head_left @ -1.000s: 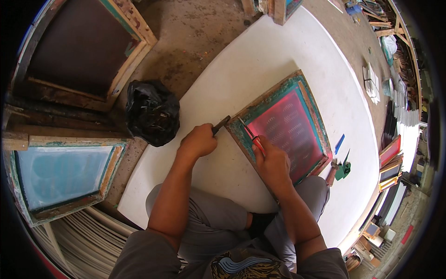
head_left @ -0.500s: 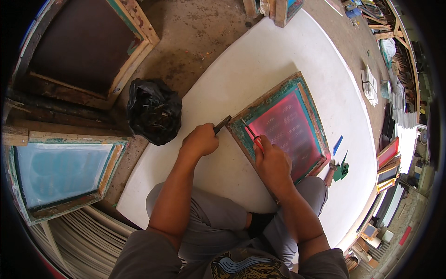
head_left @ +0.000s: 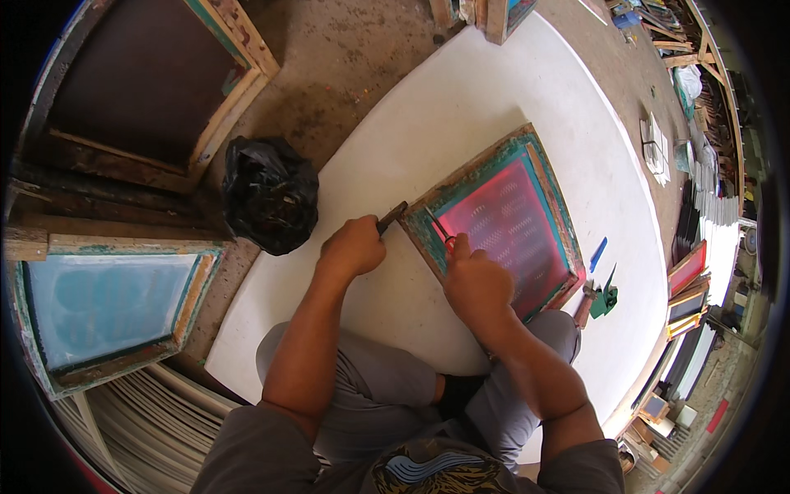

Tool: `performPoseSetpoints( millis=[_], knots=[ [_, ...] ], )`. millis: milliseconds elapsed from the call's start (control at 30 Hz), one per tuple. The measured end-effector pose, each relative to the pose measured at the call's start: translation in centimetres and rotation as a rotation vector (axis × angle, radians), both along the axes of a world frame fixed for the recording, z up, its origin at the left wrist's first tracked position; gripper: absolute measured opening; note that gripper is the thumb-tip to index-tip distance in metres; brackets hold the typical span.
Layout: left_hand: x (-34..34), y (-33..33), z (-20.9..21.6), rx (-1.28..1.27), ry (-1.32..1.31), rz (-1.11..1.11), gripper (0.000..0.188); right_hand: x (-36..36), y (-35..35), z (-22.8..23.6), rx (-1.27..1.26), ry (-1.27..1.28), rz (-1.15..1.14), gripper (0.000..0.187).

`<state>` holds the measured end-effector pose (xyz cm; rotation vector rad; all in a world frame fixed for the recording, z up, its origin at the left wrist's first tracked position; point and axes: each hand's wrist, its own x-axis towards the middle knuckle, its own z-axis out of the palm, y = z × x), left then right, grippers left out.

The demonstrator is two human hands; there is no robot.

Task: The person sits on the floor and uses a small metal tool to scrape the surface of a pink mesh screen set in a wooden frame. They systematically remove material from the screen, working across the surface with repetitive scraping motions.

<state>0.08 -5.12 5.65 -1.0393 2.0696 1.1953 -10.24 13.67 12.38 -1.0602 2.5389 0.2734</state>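
Note:
A wooden silk-screen frame (head_left: 421, 232) with a teal border and a pink mesh (head_left: 502, 226) lies tilted on the white board in front of me. My left hand (head_left: 354, 247) is closed round a dark tool that looks like pliers (head_left: 392, 216); its tip is at the frame's left corner. Over the frame's near left edge, my right hand (head_left: 479, 284) grips a red-handled screwdriver (head_left: 448, 241). The screwdriver's thin shaft points up and left toward that same corner. Whether its tip touches the wood I cannot tell.
The white board (head_left: 362, 177) lies under my crossed legs. A black plastic bag (head_left: 270, 195) sits at its left edge, near a blue screen frame (head_left: 115, 305) and a dark one (head_left: 140, 82). Right of the pink screen lie a blue strip (head_left: 598, 254) and a green scrap (head_left: 606, 298).
My right hand has turned over the screwdriver, its knuckles now higher and more of the handle covered. My left hand and the pliers-like tool have barely moved.

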Motion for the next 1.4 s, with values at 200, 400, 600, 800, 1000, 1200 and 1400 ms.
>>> performPoseSetpoints(
  millis=[200,400,600,800,1000,1200,1400],
  knots=[
    [-0.1,-0.1,0.1,-0.011,-0.006,-0.015,0.029,-1.3,-0.2,-0.5,-0.017,-0.029,0.071,0.036],
    [0.1,0.1,-0.4,-0.034,0.039,0.009,0.029,-2.3,0.8,-0.7,-0.135,-0.12,0.041,0.034],
    [0.0,-0.1,-0.4,-0.017,0.038,-0.003,0.03,-3.0,2.7,-2.5,-0.365,-0.27,-0.065,0.034],
    [0.1,-0.1,-0.6,-0.003,0.043,0.001,0.029,-1.9,3.1,-3.6,-0.24,-0.11,-0.066,0.034],
    [0.1,-0.3,-0.9,0.004,0.048,0.021,0.029,-3.3,4.5,-5.4,-0.544,-0.38,-0.13,0.038],
    [0.3,-0.3,-1.3,0.016,0.069,0.028,0.029,-3.1,4.4,-5.7,-0.484,-0.252,-0.124,0.034],
    [0.2,-0.5,-0.8,0.026,0.043,0.024,0.03,-5.3,3.8,-4.1,-0.419,-1.125,-0.914,0.036]
  ],
)
